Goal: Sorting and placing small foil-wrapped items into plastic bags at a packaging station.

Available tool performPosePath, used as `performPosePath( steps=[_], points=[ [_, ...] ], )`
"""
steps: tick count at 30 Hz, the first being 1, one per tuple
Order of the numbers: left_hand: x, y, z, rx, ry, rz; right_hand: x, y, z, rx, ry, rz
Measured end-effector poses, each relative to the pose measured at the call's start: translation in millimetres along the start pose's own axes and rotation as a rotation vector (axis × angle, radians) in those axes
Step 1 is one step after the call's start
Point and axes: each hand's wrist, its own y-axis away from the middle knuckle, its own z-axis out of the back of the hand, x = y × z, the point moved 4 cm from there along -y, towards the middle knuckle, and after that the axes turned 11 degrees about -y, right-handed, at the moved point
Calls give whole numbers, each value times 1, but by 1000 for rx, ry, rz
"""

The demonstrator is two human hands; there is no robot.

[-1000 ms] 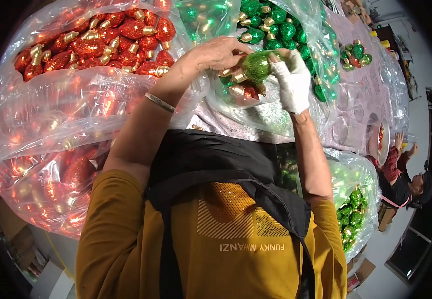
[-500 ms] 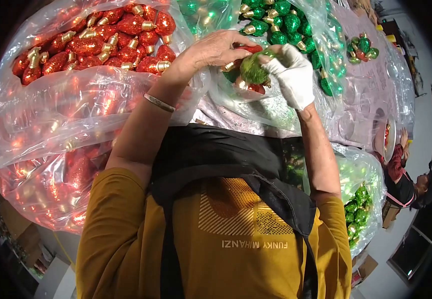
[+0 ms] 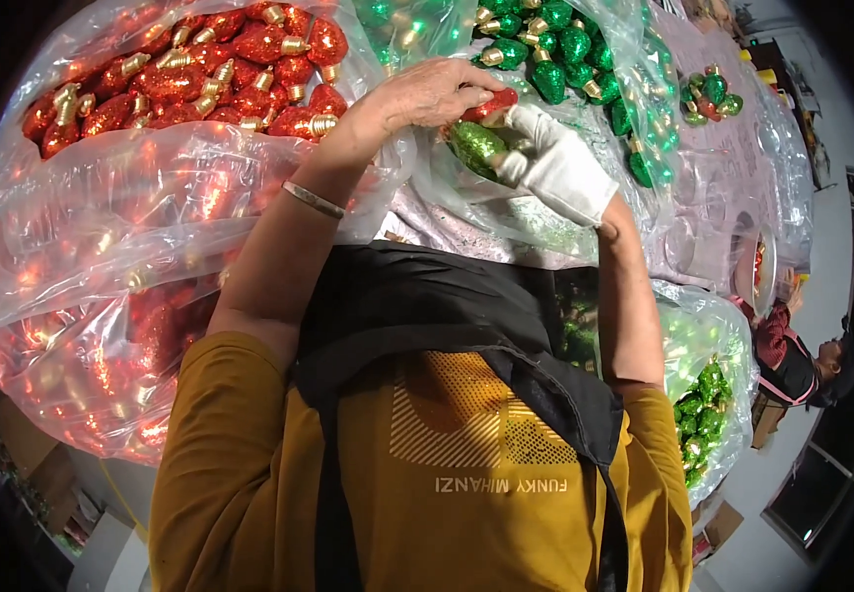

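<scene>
My left hand [image 3: 435, 94], bare and with a bracelet at its wrist, is closed around a red glittery bulb ornament [image 3: 491, 107] at the top middle. Right below that, a light green glittery bulb ornament [image 3: 476, 148] is gripped by my right hand [image 3: 560, 163], which wears a white fingerless-tipped glove. The two hands nearly meet, and the bulbs lie close together. Whether my left fingers also hold the green bulb's gold cap is hidden.
A large clear bag of red bulb ornaments [image 3: 176, 87] spreads at the left. Dark green bulb ornaments [image 3: 575, 44] lie in plastic at the top. A mixed bunch of bulbs [image 3: 713, 94] rests further right. Lighter green ones fill a bag [image 3: 708, 409] lower right. Another person [image 3: 792, 350] works at the far right.
My right hand has moved left and slightly down, bringing the light green bulb in beside the red one. My left hand has stayed nearly in place.
</scene>
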Motion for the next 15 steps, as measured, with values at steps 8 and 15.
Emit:
performPosePath(
  steps=[8,15],
  points=[
    [-42,28,-2,-190,-352,-170,-13,-4,-7,188,513,-271],
    [-63,38,-7,-65,-373,-95,21,9,54,118,324,10]
  ],
)
